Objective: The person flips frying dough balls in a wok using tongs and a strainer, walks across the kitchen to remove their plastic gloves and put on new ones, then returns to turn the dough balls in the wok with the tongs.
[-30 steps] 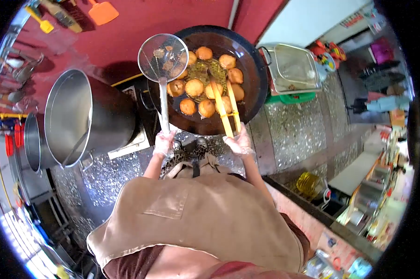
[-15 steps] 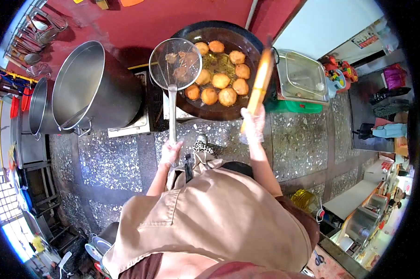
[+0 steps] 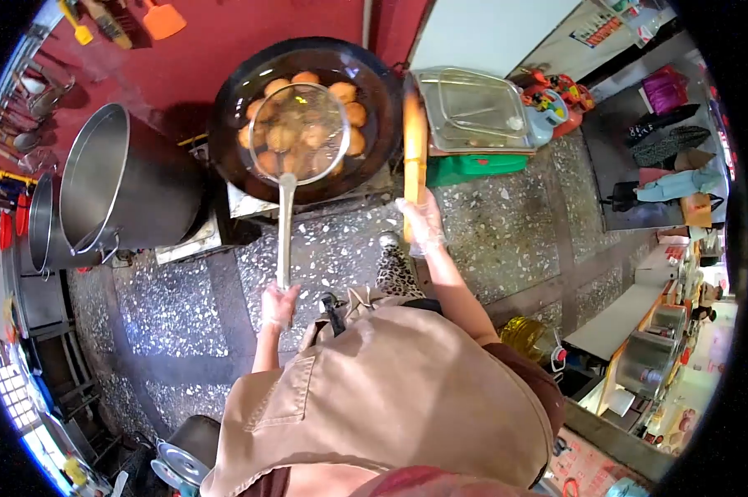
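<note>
My left hand (image 3: 280,306), in a clear glove, is closed around the handle of a wire-mesh skimmer (image 3: 287,215). The skimmer's round mesh lies over the wok (image 3: 225,157), and fried balls show through it. Several golden-brown fried balls (image 3: 342,92) sit in the wok's dark oil, around and below the mesh. In my gloved right hand (image 3: 423,222) is a long yellow-brown bamboo stick (image 3: 415,149), gripped near its lower end. It points up past the wok's right side; its upper end is blurred.
A tall stockpot (image 3: 158,190) stands left of the wok. On the right, a clear lidded container (image 3: 469,108) rests above a green bin (image 3: 481,168). Utensils, including an orange spatula (image 3: 164,21), hang on the red wall. A bottle of yellow oil (image 3: 527,341) stands at lower right.
The view has shifted, and the wok now appears farther left. The skimmer's mesh has moved right relative to the wok, over the balls. Brown scraps seen in it before no longer show.
</note>
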The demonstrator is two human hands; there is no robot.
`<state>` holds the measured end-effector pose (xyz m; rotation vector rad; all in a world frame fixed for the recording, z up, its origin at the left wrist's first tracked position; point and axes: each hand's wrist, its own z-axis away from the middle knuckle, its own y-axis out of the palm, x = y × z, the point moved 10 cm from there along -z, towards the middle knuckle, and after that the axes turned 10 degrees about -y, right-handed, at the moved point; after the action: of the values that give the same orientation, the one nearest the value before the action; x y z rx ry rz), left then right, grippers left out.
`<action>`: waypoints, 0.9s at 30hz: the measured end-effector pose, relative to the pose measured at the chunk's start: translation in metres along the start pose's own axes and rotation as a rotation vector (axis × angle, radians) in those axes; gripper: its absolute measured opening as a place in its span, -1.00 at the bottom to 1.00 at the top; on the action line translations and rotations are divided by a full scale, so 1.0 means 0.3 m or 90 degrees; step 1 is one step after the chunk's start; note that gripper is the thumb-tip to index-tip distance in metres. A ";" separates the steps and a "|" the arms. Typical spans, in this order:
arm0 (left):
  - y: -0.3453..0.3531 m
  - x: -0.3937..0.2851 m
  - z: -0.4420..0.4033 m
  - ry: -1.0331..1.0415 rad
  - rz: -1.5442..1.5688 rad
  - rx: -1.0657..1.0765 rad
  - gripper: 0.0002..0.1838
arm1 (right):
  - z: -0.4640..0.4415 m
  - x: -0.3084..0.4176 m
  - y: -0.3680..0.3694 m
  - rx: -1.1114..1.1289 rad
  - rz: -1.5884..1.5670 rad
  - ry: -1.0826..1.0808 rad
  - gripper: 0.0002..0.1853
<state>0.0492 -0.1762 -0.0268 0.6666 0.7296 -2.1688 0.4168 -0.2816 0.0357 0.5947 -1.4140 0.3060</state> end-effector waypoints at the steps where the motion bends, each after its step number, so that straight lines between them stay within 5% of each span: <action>1: 0.084 -0.042 0.011 -0.012 -0.018 0.030 -0.70 | -0.049 -0.048 -0.073 -0.033 0.036 0.054 -0.64; 7: 0.713 -0.413 -0.094 0.088 -0.194 0.146 -0.63 | -0.307 -0.132 -0.413 -0.139 -0.210 0.200 -0.74; 15: 1.429 -0.848 -0.453 0.081 -0.375 0.185 -0.53 | -0.512 -0.081 -0.870 -0.126 -0.125 0.261 -0.74; 20: 1.508 -1.084 -0.525 0.141 -0.593 0.032 -0.42 | -0.593 -0.138 -0.954 -0.223 -0.052 0.381 -0.69; 24: 1.452 -1.045 -0.598 0.113 -0.561 -0.010 -0.48 | -0.765 -0.252 -0.910 -0.234 -0.096 0.351 -0.64; 27: 1.325 -1.059 -0.476 0.211 -0.409 -0.111 -0.50 | -0.930 -0.251 -0.870 -0.264 -0.035 0.277 -0.50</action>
<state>0.5771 -0.1526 -0.0354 0.7846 1.4516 -2.5417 0.7772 -0.3290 -0.1039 0.2060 -0.9965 0.0826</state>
